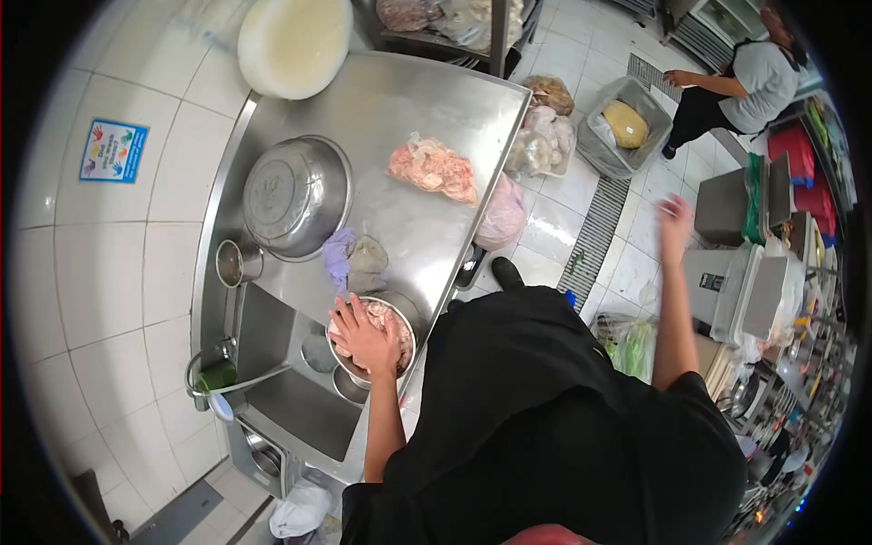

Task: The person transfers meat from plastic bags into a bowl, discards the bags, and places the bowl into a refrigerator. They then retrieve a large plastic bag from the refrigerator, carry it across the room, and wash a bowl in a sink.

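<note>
My left hand (365, 341) lies with its fingers spread on pinkish raw meat (389, 320) in a round steel pot (413, 338), at the edge of the sink. My right hand (674, 222) is raised out to the right over the floor, away from the counter; it is blurred, and its fingers look partly bent. Just above the pot lie a purple cloth (339, 259) and a greyish cloth (367, 265). A clump of raw meat (433, 170) rests on the steel counter (400, 95).
An upturned steel basin (286, 195), a small steel cup (238, 263) and a white tub (295, 45) stand on the counter. The sink (309, 400) is below. Bagged food and a grey bin (627, 127) are on the floor. Another person (758, 82) stands upper right.
</note>
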`<state>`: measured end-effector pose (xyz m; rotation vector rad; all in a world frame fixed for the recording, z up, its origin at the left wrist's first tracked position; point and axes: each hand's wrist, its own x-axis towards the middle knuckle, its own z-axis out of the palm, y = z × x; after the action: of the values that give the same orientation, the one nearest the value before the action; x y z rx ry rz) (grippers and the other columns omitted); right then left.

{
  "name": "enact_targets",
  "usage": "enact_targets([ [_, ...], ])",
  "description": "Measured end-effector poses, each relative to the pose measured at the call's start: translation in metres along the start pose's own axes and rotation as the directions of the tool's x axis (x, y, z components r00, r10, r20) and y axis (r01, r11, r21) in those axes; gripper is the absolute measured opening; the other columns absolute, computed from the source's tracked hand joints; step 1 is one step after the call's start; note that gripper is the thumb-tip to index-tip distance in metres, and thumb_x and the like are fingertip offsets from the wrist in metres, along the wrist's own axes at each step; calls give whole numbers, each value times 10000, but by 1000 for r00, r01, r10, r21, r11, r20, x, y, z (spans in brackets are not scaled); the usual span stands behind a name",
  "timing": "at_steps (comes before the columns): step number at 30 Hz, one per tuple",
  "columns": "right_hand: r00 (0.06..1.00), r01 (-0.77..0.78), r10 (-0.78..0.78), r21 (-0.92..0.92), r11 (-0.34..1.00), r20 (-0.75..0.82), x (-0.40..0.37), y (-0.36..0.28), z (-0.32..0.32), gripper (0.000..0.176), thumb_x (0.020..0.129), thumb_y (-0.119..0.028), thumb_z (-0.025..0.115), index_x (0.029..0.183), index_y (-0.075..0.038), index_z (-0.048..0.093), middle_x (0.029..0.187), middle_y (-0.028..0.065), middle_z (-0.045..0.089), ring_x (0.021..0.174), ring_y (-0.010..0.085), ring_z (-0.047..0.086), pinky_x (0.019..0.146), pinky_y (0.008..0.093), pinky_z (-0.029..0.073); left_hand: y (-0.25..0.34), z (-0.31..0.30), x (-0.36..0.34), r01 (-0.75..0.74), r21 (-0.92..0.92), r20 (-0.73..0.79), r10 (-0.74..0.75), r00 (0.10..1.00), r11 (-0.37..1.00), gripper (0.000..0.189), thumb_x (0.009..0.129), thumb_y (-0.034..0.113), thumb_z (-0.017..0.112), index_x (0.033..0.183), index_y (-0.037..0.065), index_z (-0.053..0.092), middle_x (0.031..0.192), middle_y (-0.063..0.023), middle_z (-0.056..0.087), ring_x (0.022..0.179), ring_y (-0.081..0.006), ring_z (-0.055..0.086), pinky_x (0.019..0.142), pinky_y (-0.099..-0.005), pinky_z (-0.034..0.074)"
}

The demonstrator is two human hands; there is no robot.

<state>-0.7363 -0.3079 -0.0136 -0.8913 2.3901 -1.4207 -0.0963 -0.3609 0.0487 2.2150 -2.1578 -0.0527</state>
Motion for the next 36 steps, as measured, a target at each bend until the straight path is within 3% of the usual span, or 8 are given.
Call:
enact_targets([
  [4, 801, 317, -368, 187, 930, 472, -80, -147, 223, 604, 770, -199, 780, 1296, -60, 517, 1134, 154, 627, 1114, 319, 589, 964, 419, 473, -3, 8, -8, 90, -15, -23, -90, 996, 996, 861, 842, 540, 575, 1545, 127, 296, 1622, -178, 175, 1496, -426, 87, 1141, -676, 37],
  [8, 570, 773, -538, -185, 607, 620, -129, -219, 336, 677, 726, -272, 771, 1341, -180, 501, 1360, 250, 495, 1286, 368, 467, 1059, 472, 387, -3, 6, -5, 90, -40, -29, -92, 995, 995, 875, 858, 549, 545, 1565, 130, 247, 1645, -159, 98, 1508, -410, 17, 1142, -672, -11],
  [14, 532, 476, -167, -130, 870, 830, -74, -262, 363, 749, 653, -194, 805, 1343, -168, 514, 1139, 242, 637, 1069, 357, 635, 880, 432, 524, 2, -10, -4, 121, -245, -174, -167, 971, 962, 808, 870, 493, 594, 1530, 109, 327, 1615, -221, 158, 1492, -430, 99, 1147, -658, 74],
  [20, 312, -390, -41, 167, 906, 949, -98, -270, 296, 616, 664, 4, 720, 1261, 25, 569, 1079, 120, 667, 960, 228, 657, 793, 364, 556, 84, -52, 83, -303, -617, -196, 231, 953, 726, 619, 785, 231, 770, 1341, 94, 534, 1444, -212, 414, 1309, -402, 440, 1065, -516, 366],
  [23, 285, -469, -55, 190, 862, 957, -132, -276, 261, 614, 650, 49, 699, 1250, 15, 575, 1071, 112, 662, 947, 212, 648, 801, 345, 547, 99, -44, 121, -107, -876, -20, 185, 982, 471, 637, 743, 216, 796, 1310, 89, 535, 1437, -190, 425, 1286, -388, 464, 1041, -461, 407],
  [26, 345, -467, -155, 313, 827, 926, -150, -277, 246, 647, 630, 62, 691, 1265, 7, 581, 1063, 113, 663, 982, 232, 642, 805, 366, 547, 103, -48, 123, -264, -880, -148, 301, 942, 395, 666, 705, 141, 793, 1313, 92, 526, 1397, -174, 475, 1250, -385, 492, 978, -440, 456],
  [29, 298, -195, -314, 380, 904, 901, -156, -280, 234, 671, 575, 90, 672, 1236, 9, 593, 1070, 84, 668, 963, 228, 632, 821, 347, 533, 94, -49, 127, -525, -630, -333, 413, 848, 571, 684, 654, 40, 753, 1298, 90, 528, 1307, -157, 539, 1208, -336, 532, 938, -436, 480],
  [36, 143, -323, -305, 336, 885, 941, -166, -332, 225, 716, 577, 106, 648, 1282, 0, 579, 1096, 89, 668, 992, 209, 627, 824, 330, 533, 59, -62, 152, -484, -546, -391, 303, 869, 684, 647, 636, 40, 736, 1258, 89, 567, 1276, -187, 539, 1174, -356, 534, 931, -431, 478],
])
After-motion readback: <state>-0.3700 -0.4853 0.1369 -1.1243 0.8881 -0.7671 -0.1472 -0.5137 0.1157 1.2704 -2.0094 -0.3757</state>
